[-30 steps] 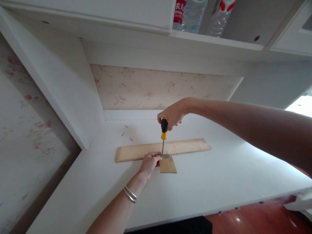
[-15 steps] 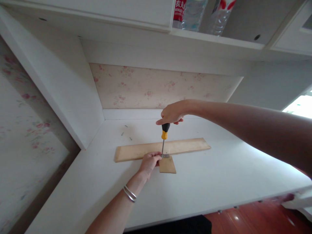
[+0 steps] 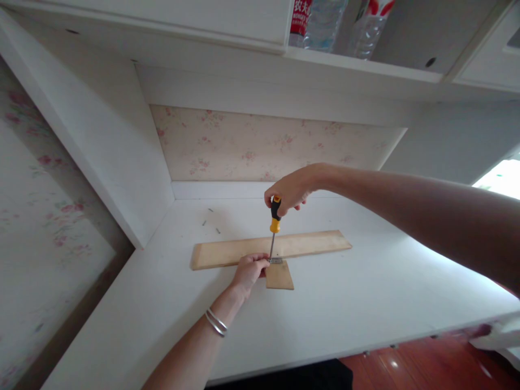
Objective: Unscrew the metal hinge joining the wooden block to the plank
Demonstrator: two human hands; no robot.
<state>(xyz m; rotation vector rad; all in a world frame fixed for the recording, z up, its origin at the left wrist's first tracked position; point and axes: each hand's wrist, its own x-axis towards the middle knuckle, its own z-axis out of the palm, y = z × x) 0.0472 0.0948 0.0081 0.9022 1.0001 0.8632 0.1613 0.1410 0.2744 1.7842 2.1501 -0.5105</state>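
A long pale wooden board lies across the white desk, with a short wooden piece butted against its near edge. A small metal bracket sits at the joint. My right hand grips the yellow-and-black handle of a screwdriver, held upright with its tip at the bracket. My left hand rests on the wood beside the tip, fingers pinched at the shaft's lower end. Two silver bangles circle my left wrist.
Several loose screws lie on the desk behind the board, near the back left corner. Water bottles stand on the shelf overhead. A white side panel walls the left. The desk's front edge drops to a red-brown floor.
My right hand opened over the handle's top half a second ago and has now closed around it again. The wood and my left hand have stayed put.
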